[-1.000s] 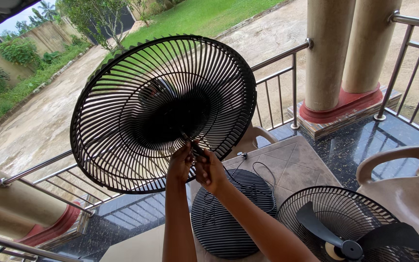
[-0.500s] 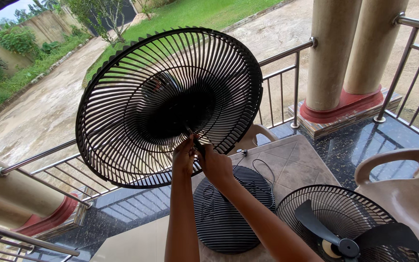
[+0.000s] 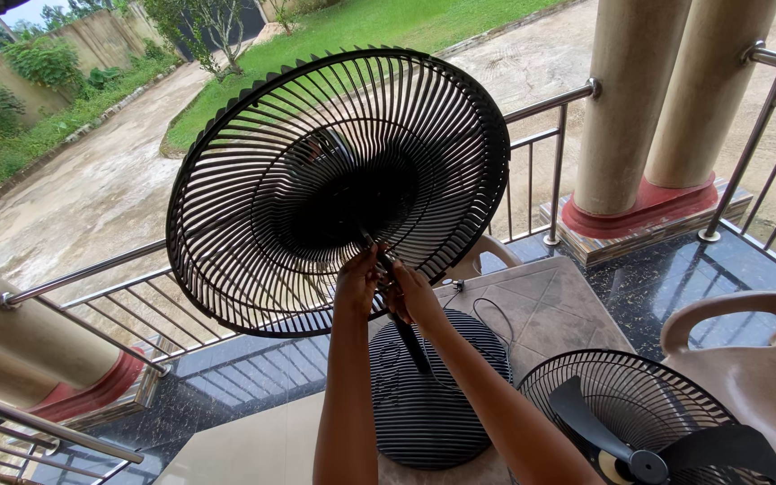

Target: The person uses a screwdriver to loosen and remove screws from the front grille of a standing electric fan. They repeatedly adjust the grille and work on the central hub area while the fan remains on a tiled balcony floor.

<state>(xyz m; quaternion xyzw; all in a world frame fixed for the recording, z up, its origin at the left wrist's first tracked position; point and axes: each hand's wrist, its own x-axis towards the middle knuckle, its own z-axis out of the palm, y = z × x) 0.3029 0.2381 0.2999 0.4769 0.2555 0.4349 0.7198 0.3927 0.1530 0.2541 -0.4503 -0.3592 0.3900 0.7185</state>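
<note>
We hold a black round plastic fan grille [image 3: 339,193] up at its lower rim.

Nearest us, both forearms rise from the bottom of the view, side by side, wrists close together. Our left hand [image 3: 357,280] and right hand [image 3: 413,296] are closed on the grille's bottom edge, fingers pinched narrow around a small fitting there that we cannot make out; the grille stands upright above the hands, tilted slightly. Below the hands lies a round black ribbed fan base [image 3: 428,395] on the tiled surface [image 3: 550,310]. To the right sits a second black grille with a dark fan blade [image 3: 648,422], so we count two grilles and one base. Beside it is a beige plastic chair [image 3: 756,359]. Farther off run a steel railing [image 3: 541,135] and two beige pillars [image 3: 675,90].
</note>
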